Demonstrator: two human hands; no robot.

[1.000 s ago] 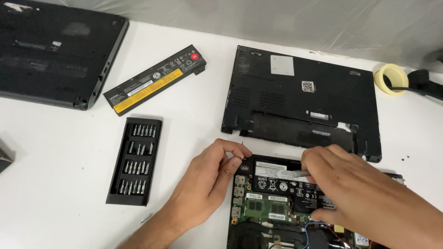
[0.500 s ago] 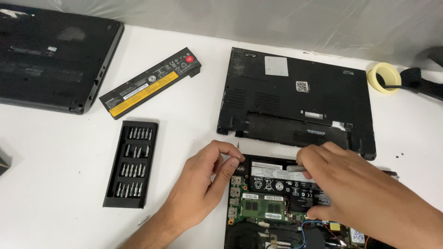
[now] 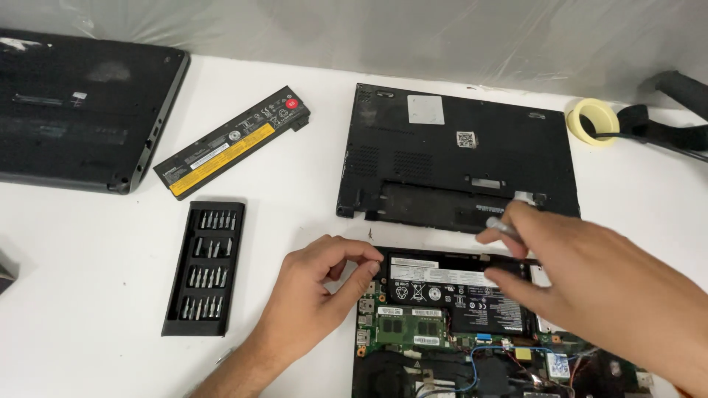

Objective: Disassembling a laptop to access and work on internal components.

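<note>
The opened laptop (image 3: 472,332) lies at the lower edge of the white table (image 3: 295,221), its internal battery (image 3: 457,291), green memory module (image 3: 409,328) and blue wiring (image 3: 487,354) exposed; the left hand (image 3: 317,295) rests at the chassis's upper-left corner, fingers curled and thumb pinched to forefinger on the edge of the battery bay; the right hand (image 3: 590,280) hovers above the battery, fingers closed round a slim silver tool (image 3: 501,227), most likely a screwdriver shaft. The right forearm hides the chassis's right portion. Just beyond the chassis lies the detached black bottom cover (image 3: 457,158), inner face down; a removed battery pack (image 3: 232,140) with a yellow stripe lies further left; a second closed laptop (image 3: 81,110) occupies the far-left corner. A roll of pale tape (image 3: 592,120) sits at the far right, beside a black strap (image 3: 664,129). The open bit case (image 3: 204,267) lies left of the left hand, holding four rows of metal driver bits. Translucent plastic sheeting (image 3: 369,33) backs the table.
</note>
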